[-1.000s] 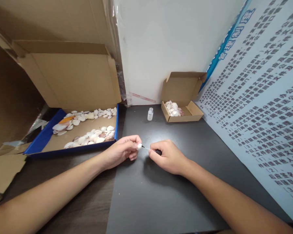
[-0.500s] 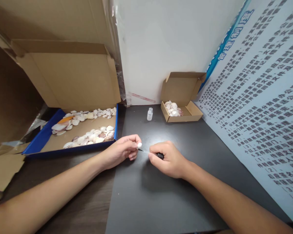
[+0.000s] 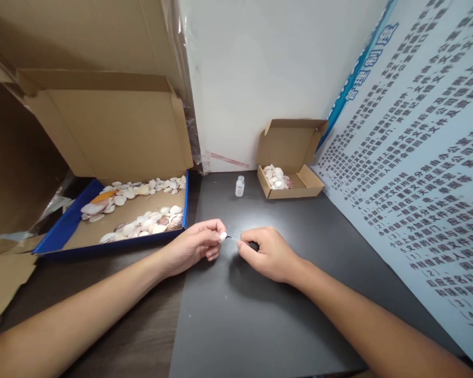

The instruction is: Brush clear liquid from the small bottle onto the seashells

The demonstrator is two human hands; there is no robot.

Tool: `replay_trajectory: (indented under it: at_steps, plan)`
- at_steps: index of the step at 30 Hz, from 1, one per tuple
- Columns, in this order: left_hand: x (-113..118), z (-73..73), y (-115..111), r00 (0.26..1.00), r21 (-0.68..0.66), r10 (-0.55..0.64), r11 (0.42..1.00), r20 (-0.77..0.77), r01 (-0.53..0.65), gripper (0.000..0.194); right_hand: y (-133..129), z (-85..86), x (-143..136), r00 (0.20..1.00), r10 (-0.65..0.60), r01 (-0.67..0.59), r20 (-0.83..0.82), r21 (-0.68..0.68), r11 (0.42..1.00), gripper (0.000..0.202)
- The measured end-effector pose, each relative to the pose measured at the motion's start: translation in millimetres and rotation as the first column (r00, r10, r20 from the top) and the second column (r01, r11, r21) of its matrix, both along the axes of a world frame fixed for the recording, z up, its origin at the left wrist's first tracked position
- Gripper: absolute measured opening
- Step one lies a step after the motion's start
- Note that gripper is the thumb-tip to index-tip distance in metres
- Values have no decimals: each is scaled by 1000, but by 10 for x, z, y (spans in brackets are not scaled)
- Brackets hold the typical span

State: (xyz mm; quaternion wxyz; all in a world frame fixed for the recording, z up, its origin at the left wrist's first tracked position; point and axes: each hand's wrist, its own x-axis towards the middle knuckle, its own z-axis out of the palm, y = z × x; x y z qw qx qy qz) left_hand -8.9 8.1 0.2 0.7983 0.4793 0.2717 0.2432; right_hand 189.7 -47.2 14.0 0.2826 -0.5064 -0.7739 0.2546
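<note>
A small white shell [image 3: 223, 237] is pinched between the thumb and fingertips of my left hand [image 3: 195, 244]. My right hand [image 3: 270, 254] is closed around the black cap of a brush applicator [image 3: 254, 245], its thin clear stem pointing left. The dark brush tip reaches the right side of the shell and looks bent there. Beyond both hands, a small clear glass bottle [image 3: 240, 188] with a white label stands upright without a cap on the dark mat [image 3: 220, 325].
At left, an open blue-edged cardboard box [image 3: 114, 218] holds many shells in two groups. An open smaller cardboard box [image 3: 295, 193] at the back right contains white and pinkish shells. A white panel [image 3: 228, 79] rises behind, and a printed board [image 3: 410, 173] slopes along the right.
The brush tip has moved up slightly along the shell and now looks bent instead of straight. Both hands keep their holds. The whole view has shifted a little.
</note>
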Motion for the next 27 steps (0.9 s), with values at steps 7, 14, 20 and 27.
replay_trajectory:
  at_steps: [7, 14, 20, 27]
  plan:
    - [2, 1, -2, 1000, 2, -1, 1000, 8, 1, 8, 14, -15, 12, 1000, -5, 5, -16, -7, 1000, 33]
    - [-1, -1, -3, 1000, 3, -5, 1000, 1, 5, 13, 40, -12, 39, 1000, 13, -14, -27, -1, 1000, 35]
    - [1, -2, -5, 1000, 5, -10, 1000, -5, 10, 14, 44, -18, 57, 999, 23, -23, -37, 0, 1000, 36]
    - [5, 5, -5, 1000, 5, -15, 1000, -11, 15, 15, 39, -2, 52, 999, 35, -35, -27, -15, 999, 36]
